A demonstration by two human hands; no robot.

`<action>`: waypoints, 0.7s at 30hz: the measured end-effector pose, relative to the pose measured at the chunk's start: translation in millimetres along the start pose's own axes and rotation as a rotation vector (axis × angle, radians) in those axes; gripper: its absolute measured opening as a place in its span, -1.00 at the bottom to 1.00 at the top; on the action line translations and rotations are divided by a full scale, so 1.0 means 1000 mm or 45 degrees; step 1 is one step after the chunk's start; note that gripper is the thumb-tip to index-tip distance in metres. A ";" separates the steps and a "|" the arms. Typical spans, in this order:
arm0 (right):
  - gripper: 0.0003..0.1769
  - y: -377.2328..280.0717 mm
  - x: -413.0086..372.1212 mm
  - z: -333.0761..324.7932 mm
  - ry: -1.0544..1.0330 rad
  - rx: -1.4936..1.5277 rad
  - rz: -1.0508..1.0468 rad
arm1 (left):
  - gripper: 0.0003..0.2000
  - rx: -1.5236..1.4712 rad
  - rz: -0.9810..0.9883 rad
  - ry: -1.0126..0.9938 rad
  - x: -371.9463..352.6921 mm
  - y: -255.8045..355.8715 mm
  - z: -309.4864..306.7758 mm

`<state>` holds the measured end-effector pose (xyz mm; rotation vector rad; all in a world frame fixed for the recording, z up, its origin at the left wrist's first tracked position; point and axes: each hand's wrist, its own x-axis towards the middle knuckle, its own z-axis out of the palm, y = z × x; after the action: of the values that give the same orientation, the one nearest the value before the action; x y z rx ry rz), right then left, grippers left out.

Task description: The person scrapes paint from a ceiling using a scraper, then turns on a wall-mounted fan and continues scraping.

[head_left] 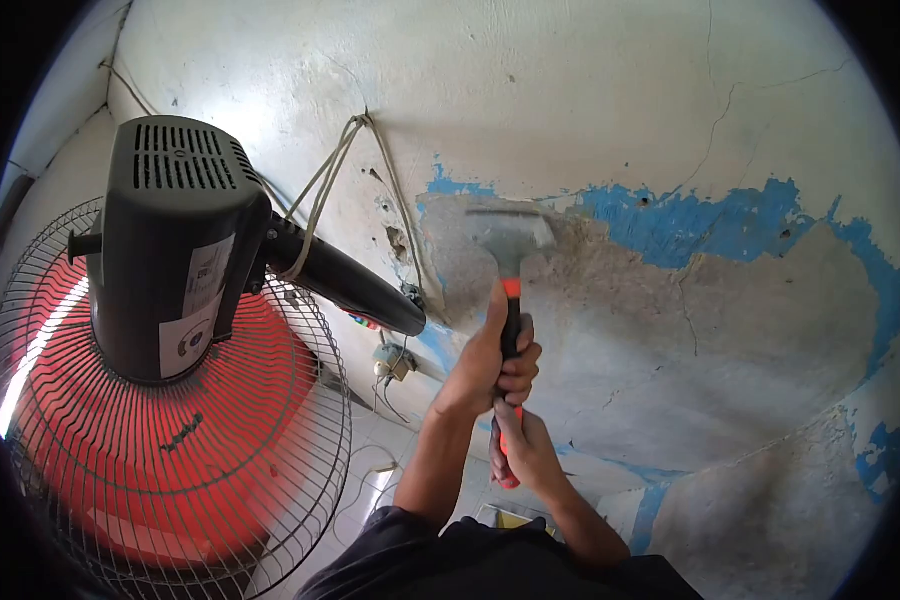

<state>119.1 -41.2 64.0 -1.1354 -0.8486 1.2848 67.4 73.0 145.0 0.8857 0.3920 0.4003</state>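
Note:
Both my hands are wrapped round the black and red handle of a hammer (511,320). My left hand (490,360) grips the upper part of the handle, with its thumb along the shaft below the head. Lower down, my right hand (525,450) holds the red end of the handle. The grey metal head (512,236) is slightly blurred and lies over a bare grey patch of the wall (730,340), near the patch's upper left edge. Whether the head touches the wall, I cannot tell. Blue paint (660,225) shows along the top of the patch.
A large fan with a red blade (170,450), wire guard and black motor housing (175,210) fills the left side. Its black pole (350,280) reaches towards the wall, with a cord (320,200) looped round it. A socket (395,361) with wires hangs below the pole.

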 end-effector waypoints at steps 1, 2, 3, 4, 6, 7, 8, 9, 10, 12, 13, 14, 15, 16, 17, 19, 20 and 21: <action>-0.44 -0.002 0.003 0.005 0.012 -0.013 -0.003 | -0.36 0.020 0.005 -0.029 0.000 0.005 -0.003; -0.44 -0.004 0.004 0.012 0.027 -0.025 -0.001 | -0.36 0.037 0.006 -0.058 -0.003 0.009 -0.008; -0.44 -0.006 0.006 0.014 0.040 -0.047 -0.013 | -0.35 0.058 0.021 -0.097 -0.003 0.012 -0.010; -0.43 0.002 0.009 0.014 0.009 -0.024 -0.048 | -0.35 0.085 0.028 -0.078 -0.002 0.008 -0.015; -0.43 0.009 0.005 0.019 0.038 -0.004 -0.051 | -0.35 0.078 -0.023 -0.108 -0.004 0.002 -0.021; -0.43 0.010 0.006 0.019 0.052 0.002 -0.052 | -0.35 0.072 -0.045 -0.124 -0.004 0.003 -0.022; -0.44 0.006 0.009 0.018 0.050 0.018 -0.006 | -0.37 0.056 -0.030 -0.105 -0.006 0.010 -0.015; -0.45 0.000 0.008 0.018 0.034 0.027 -0.014 | -0.37 0.068 -0.010 -0.087 -0.007 0.013 -0.011; -0.46 -0.006 0.006 0.019 0.020 0.036 -0.017 | -0.37 0.077 0.006 -0.067 -0.009 0.015 -0.009; -0.49 -0.002 0.006 0.011 -0.023 0.061 -0.045 | -0.39 0.050 0.061 -0.086 -0.005 0.016 -0.006; -0.49 0.003 0.002 0.008 -0.032 0.122 -0.020 | -0.40 0.002 0.078 -0.110 -0.004 0.005 -0.009; -0.50 0.008 -0.004 0.005 -0.042 0.180 0.011 | -0.41 -0.052 0.094 -0.132 -0.003 -0.009 -0.013; -0.50 0.014 -0.008 0.002 -0.054 0.235 0.040 | -0.42 -0.156 0.102 -0.212 -0.001 -0.025 -0.019; -0.50 0.026 -0.012 0.000 -0.077 0.304 -0.012 | -0.44 -0.257 0.114 -0.294 0.003 -0.040 -0.025; -0.52 0.029 -0.015 -0.003 -0.071 0.354 -0.025 | -0.45 -0.357 0.123 -0.374 0.007 -0.050 -0.028; -0.56 0.033 -0.026 -0.007 -0.048 0.468 -0.035 | -0.49 -0.445 0.100 -0.424 0.008 -0.059 -0.027; -0.54 0.047 -0.027 -0.019 -0.154 0.532 -0.056 | -0.50 -0.492 0.092 -0.454 0.010 -0.061 -0.025; -0.52 0.048 -0.031 -0.024 -0.205 0.557 -0.094 | -0.51 -0.529 0.100 -0.452 0.010 -0.061 -0.022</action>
<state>123.8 -79.0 15.2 -0.6562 -0.6736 1.4268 75.9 57.8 81.9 0.5501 -0.0555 0.3699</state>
